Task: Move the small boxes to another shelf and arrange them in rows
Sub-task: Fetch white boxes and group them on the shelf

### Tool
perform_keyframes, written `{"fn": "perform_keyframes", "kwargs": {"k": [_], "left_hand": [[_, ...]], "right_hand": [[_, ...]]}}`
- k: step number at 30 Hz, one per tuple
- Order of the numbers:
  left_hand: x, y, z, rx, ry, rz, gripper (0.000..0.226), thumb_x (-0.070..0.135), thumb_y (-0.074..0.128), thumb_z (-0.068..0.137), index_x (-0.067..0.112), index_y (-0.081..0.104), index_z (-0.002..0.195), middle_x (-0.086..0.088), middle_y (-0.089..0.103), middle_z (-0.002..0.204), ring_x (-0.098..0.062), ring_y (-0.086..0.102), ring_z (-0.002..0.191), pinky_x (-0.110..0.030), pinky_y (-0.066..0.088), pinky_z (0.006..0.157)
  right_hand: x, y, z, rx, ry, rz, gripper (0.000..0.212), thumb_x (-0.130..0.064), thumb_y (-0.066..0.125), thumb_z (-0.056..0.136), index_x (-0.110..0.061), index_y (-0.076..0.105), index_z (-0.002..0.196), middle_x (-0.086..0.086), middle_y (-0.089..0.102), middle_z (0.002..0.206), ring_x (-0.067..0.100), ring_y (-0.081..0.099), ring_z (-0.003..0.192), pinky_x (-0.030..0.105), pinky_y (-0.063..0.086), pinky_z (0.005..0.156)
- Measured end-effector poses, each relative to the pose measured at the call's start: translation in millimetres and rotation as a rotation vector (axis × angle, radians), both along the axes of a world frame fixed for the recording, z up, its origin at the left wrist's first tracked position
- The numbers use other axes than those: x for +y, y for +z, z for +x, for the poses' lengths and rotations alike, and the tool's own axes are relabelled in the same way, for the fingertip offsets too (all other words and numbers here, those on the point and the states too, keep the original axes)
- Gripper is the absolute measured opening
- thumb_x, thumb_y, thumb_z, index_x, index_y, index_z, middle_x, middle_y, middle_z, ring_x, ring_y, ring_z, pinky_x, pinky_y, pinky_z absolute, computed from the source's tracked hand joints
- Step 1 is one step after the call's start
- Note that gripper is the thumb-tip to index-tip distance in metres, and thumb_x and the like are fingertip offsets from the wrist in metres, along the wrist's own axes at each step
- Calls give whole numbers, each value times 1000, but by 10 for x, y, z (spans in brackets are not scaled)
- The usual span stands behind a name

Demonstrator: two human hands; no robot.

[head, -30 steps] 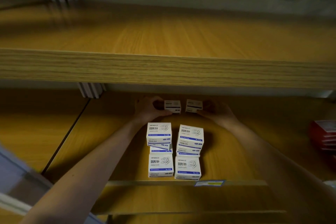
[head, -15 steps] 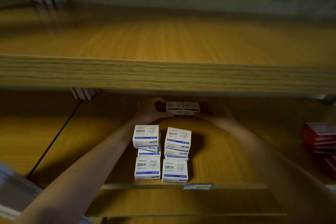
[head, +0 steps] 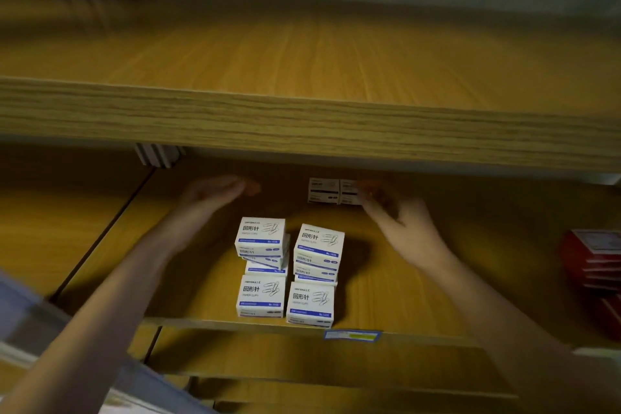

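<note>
Two small white boxes stand side by side at the back of the lower shelf (head: 420, 296): the left one (head: 322, 191) and the right one (head: 348, 192), touching each other. My right hand (head: 398, 222) reaches in, and its fingertips hold the right end of the right box. My left hand (head: 216, 191) hovers to the left of the pair with relaxed fingers, touching nothing. Nearer the front edge, several white and blue paper-clip boxes (head: 261, 235) are stacked in two columns.
The upper wooden shelf (head: 302, 121) overhangs the back of the lower shelf, and its top is bare. Red boxes (head: 591, 259) are stacked at the right. A blue and yellow label (head: 351, 335) sits on the lower shelf's front edge.
The two small boxes were brought together. My left hand has let go of its box and moved left. My right hand stays on the right box.
</note>
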State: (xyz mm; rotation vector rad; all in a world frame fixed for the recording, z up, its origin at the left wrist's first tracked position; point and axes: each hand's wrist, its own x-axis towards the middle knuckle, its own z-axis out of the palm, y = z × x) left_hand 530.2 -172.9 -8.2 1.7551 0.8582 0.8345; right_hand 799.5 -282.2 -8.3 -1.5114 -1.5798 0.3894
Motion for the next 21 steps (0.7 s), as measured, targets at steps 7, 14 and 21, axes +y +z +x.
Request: {"fn": "perform_keyframes", "kwargs": {"k": [7,14,21], "left_hand": [[-311,43,-266,257,-177,87,68,73,70,43,47,57,105,26,57,117,6,45,117,-26,30,100],[-379,117,-183,246,-133,106,60,69,69,50,43,60,103,20,62,111,3,50,112,-26,34,96],[-225,238,246,204,-42,85,39,31,77,65,34,60,101,14,68,94,8,58,90,-1,40,73]], "right_hand": [[-287,52,-292,-168,171,-137,61,-71,56,55,-44,48,109,-21,51,110,-1,47,89,14,38,71],[-312,-23,-324,-150,141,-132,46,-61,62,64,-42,52,104,-20,54,104,-1,48,89,21,42,71],[-287,132,-25,46,-21,-164,37,-29,70,76,-42,48,103,-26,51,87,-11,53,72,5,45,63]]}}
